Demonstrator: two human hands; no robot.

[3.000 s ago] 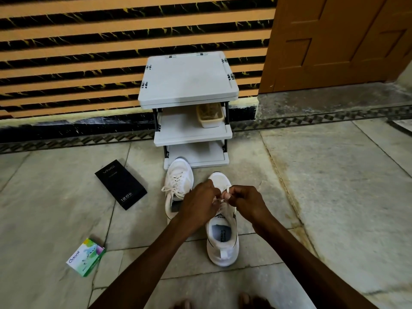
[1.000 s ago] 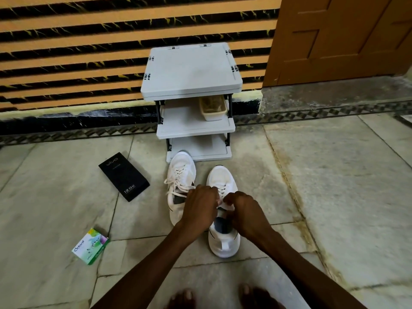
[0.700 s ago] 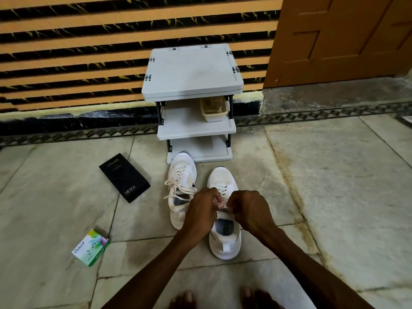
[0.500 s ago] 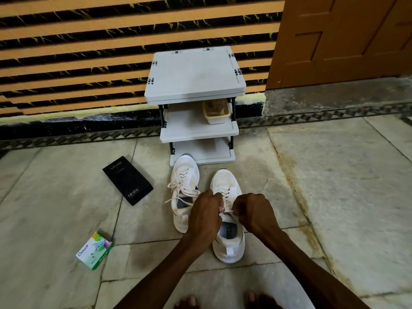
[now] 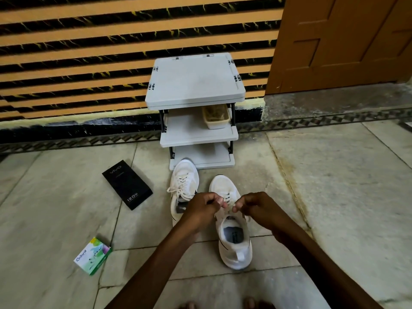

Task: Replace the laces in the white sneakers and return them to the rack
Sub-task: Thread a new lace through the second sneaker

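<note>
Two hands work over the right sneaker: the left hand and right hand, fingers curled, each pinch its lace, knuckles nearly touching. The left sneaker, laced, lies just beside it on the floor, toe at the rack.

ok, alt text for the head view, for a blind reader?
A person's left hand and right hand pinch the lace over a white sneaker on a stone floor, beside a second sneaker, already laced. Behind stands a grey three-shelf rack holding a beige tray; a black vivo box and a green Odonil box lie to the left.
</note>
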